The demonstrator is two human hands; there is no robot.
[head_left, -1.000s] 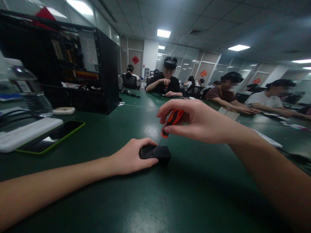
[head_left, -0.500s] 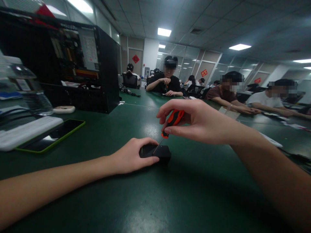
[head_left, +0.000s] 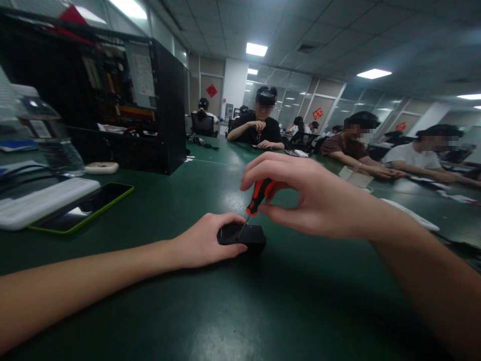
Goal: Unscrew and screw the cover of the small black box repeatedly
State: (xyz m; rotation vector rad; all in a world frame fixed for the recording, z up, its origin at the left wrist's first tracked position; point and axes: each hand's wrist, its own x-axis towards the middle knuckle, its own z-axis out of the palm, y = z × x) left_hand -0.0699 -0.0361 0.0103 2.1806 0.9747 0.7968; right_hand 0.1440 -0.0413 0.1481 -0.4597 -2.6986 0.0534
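Note:
A small black box-shaped object (head_left: 252, 239) lies on the green tabletop; its exact kind does not show. My left hand (head_left: 205, 240) grips it from the left, thumb along the near side and fingers at the far side. Above it, my right hand (head_left: 296, 195) holds an orange and black screwdriver (head_left: 257, 197) by the handle, fingers curled around its upper end. The tool leans to the right, and its thin shaft comes down onto the top face of the black object, between my left thumb and index finger.
An open black computer case (head_left: 169, 105) stands at the back left. Near it are a plastic bottle (head_left: 48, 135), a phone with a green edge (head_left: 86, 208), a white bar-shaped thing (head_left: 48, 200) and a small beige item (head_left: 101, 167). Across the table (head_left: 210, 185), people sit working.
My right hand has shifted its fingers on the screwdriver, with the thumb lower and farther from the handle. The screwdriver stands a little more upright. My left hand and the black object stay put.

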